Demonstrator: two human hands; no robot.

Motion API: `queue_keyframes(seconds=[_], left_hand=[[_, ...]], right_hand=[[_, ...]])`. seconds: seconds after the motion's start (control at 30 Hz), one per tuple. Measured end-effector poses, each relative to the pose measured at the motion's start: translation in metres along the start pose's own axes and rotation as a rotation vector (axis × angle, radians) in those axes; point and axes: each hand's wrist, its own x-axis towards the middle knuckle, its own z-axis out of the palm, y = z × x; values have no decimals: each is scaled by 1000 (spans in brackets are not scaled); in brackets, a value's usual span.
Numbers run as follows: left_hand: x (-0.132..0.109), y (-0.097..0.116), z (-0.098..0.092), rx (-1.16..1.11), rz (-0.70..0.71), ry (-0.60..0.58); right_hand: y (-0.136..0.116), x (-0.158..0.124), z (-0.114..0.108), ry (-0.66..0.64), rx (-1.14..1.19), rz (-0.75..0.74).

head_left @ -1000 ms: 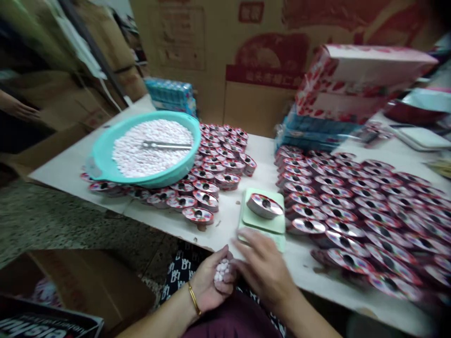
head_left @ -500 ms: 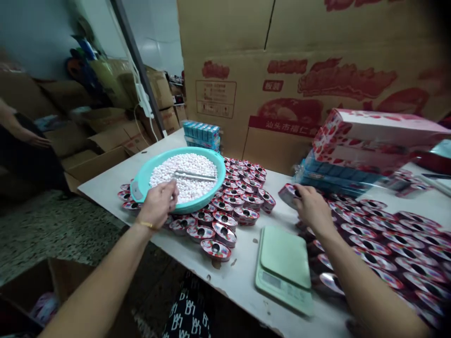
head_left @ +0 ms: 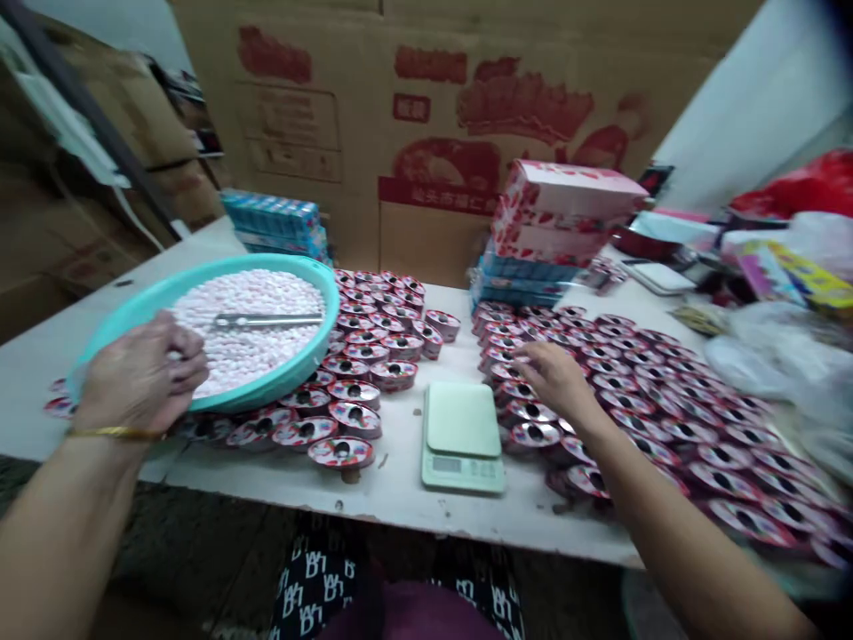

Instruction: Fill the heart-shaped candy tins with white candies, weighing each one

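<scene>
My left hand [head_left: 143, 369] is closed over the near left side of a turquoise basin [head_left: 326, 298] full of small white candies [head_left: 267, 356]. A pale bit, seemingly a candy, shows between its curled fingers. A metal scoop or tongs [head_left: 270, 321] lies across the candies. Over the left edge of the right-hand group of oval containers [head_left: 530, 412] reaches my right hand [head_left: 550, 373], its fingers stretched out and bent down; whether they touch a container is unclear. The containers are red and purple with a dark round hole on top. A pale green kitchen scale [head_left: 463, 427] sits between both groups.
More oval containers [head_left: 355, 391] stand beside and under the basin. Blue packs [head_left: 273, 218] stand behind it. A pink strawberry-print box [head_left: 566, 191] rests on other blue packs. A large carton [head_left: 360, 124] rises behind; plastic bags [head_left: 766, 347] lie at right.
The view has swung right. The oval container that my right hand held now appears to stand beside the left group, and that hand is over the right group. My left hand stays closed at the basin.
</scene>
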Motion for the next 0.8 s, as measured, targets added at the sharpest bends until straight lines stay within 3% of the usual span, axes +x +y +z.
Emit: queue_keyframes(seconds=[0.07,0.17,0.3,0.4,0.5,0.63,0.8], left_hand=[[-26,-7,16,-282,-108,-109],[-75,-46,54,-641,-422,-222],[-141,-116,105,-919,-861,-273],[-178,-148,121,-1000,-1074,-277],[-198,-157,121,-1021,-1151,-239],[-203,-158,118,-992,-1113,-167],[-207,-159,123,-948,-1119,-202]], right_hand=[[-3,-50,-15,-117,-92,-4],[-16,-96,-16,-182,-195,35],[-30,-110,-10,-196,-264,40],[-31,-113,-13,-223,-308,25],[-31,-119,-23,-223,-333,2],[-47,-118,-36,-113,-301,-17],[-83,-93,-20,-45,-193,-158]])
